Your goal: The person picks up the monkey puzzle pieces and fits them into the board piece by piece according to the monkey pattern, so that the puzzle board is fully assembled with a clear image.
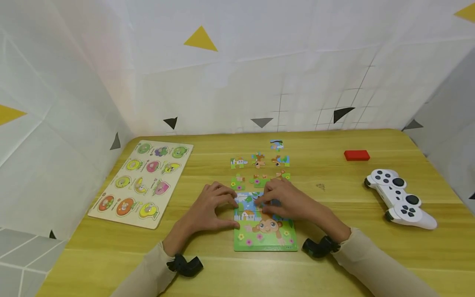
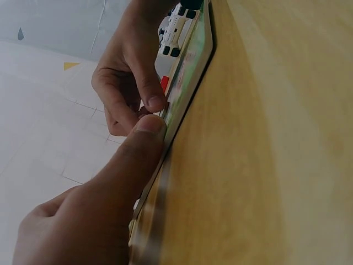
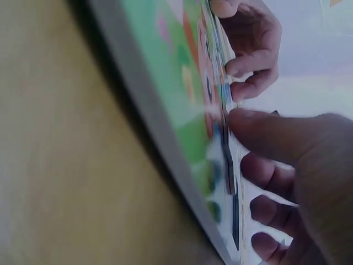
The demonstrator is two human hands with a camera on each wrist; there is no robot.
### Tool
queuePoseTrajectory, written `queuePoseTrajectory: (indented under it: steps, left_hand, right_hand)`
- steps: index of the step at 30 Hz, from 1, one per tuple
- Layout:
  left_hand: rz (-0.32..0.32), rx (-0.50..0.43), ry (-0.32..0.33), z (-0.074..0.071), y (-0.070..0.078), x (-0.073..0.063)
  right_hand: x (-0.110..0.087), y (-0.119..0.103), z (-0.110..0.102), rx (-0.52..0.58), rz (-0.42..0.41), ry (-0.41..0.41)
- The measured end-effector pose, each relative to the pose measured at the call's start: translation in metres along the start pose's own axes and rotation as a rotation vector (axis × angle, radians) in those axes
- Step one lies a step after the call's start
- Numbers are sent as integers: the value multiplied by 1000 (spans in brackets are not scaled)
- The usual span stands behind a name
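Observation:
A jigsaw board [image 1: 265, 243] with a cartoon monkey picture lies on the table. My left hand [image 1: 208, 208] rests at the board's left edge, thumb and fingers apart; the left wrist view shows the thumb [image 2: 149, 124] against the rim. Over the upper right of the board, my right hand [image 1: 287, 200] pinches a puzzle piece [image 3: 229, 168] low at the surface, its thumb on the piece's edge. The right hand partly hides the piece in the head view. Several loose puzzle pieces [image 1: 238, 162] lie in rows beyond the board.
On the left lies a wooden fruit puzzle board [image 1: 148, 177]. A white game controller [image 1: 400, 198] sits at the right, with a red block [image 1: 357, 155] behind it. White patterned cloth [image 1: 237, 82] hangs along the table's back edge.

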State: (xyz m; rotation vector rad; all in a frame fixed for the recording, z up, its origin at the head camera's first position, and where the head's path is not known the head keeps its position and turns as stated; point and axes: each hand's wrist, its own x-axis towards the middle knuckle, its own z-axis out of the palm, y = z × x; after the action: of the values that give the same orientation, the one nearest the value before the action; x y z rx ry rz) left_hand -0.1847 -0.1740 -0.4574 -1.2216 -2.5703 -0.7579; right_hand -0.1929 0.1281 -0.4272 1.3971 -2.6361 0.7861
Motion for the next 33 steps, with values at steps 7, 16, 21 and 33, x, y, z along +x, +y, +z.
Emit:
queuePoseTrajectory:
  steps: [7,16,21,33]
  left_hand:
    - [3,2,1,0,0,0]
    - [0,7,5,1,0,-1]
    - [2,9,8,0,1,0]
    - [2,7,3,0,1,0]
  right_hand:
    - [2,-3,2,-48,40,-29]
    - [4,-7,6,-94,59,9]
    - [4,-10,5,-99,68,21]
    - [3,-2,-3,39,38,83]
